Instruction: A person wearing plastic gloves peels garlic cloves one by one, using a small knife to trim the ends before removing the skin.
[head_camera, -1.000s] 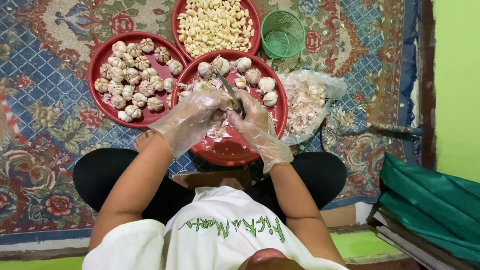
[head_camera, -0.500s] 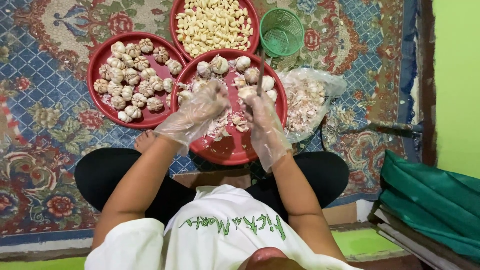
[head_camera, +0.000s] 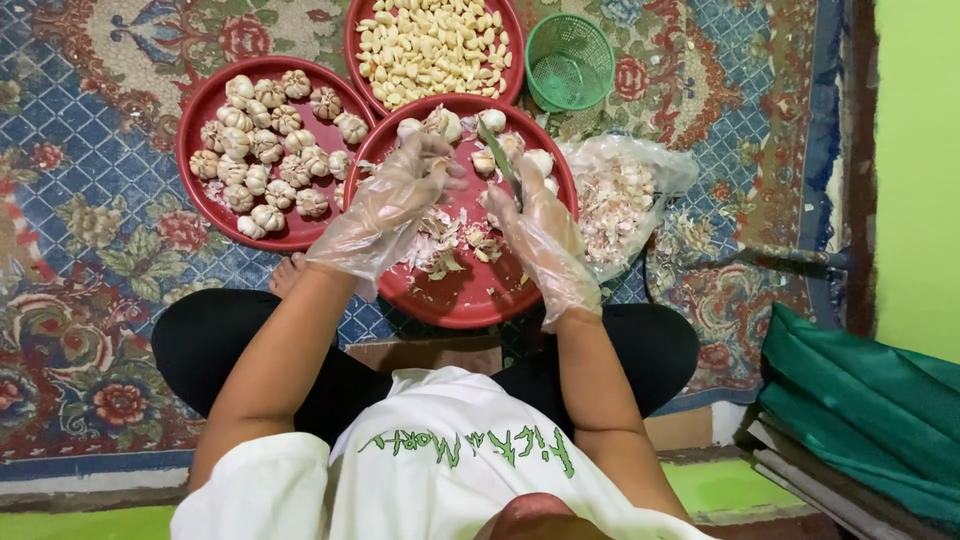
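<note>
knife over the garlic, fingers close

my right hand grips a small knife; my left hand pinches a clove above the red tray. slick plastic gloves might let the blade slip toward my fingertips.

We find three round trays grouped at upper centre of the frame. The tray of whole garlic bulbs lies left; the tray of peeled cloves lies at top; the working tray sits below, between both. The mesh basket lies right of the cloves tray. The bag of garlic skins lies right of the working tray.
</note>
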